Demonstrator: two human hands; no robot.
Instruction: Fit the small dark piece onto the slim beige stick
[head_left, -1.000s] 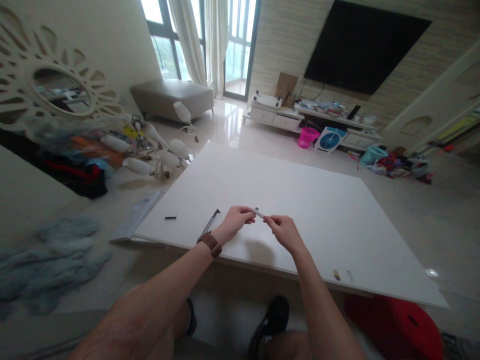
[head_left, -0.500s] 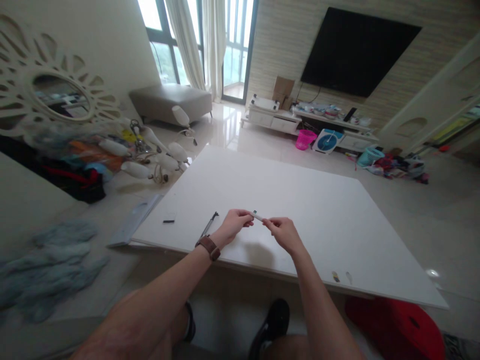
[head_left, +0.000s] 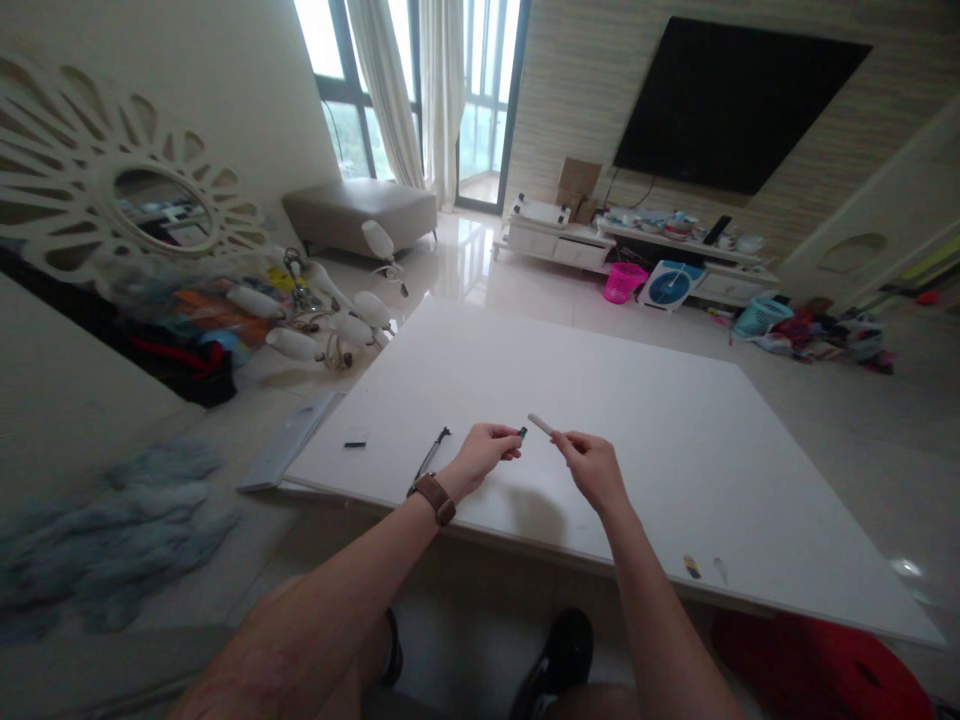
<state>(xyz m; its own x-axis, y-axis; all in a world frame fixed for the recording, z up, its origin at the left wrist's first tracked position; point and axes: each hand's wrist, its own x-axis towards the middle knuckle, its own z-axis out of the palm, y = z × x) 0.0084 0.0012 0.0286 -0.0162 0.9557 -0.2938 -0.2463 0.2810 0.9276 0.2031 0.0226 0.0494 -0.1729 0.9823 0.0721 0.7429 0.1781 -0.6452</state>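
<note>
Slim white tube point(head_left: 540, 424) in rt hand point(head_left: 592, 466), small dark cap point(head_left: 523, 433) in lt hand point(head_left: 486, 452)

No legible text anywhere, no readable label on the cardboard box point(head_left: 578, 179) by the TV stand, nothing decipherable on the blue fan point(head_left: 670, 286), all other print too small and blurred

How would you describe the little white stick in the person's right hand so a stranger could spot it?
Start at the big white board lying flat before the person. Above its near edge, the right hand pinches a short white stick pointing up-left toward the left hand. It is pale and held in the air, unlike the dark pen lying on the board.
</note>
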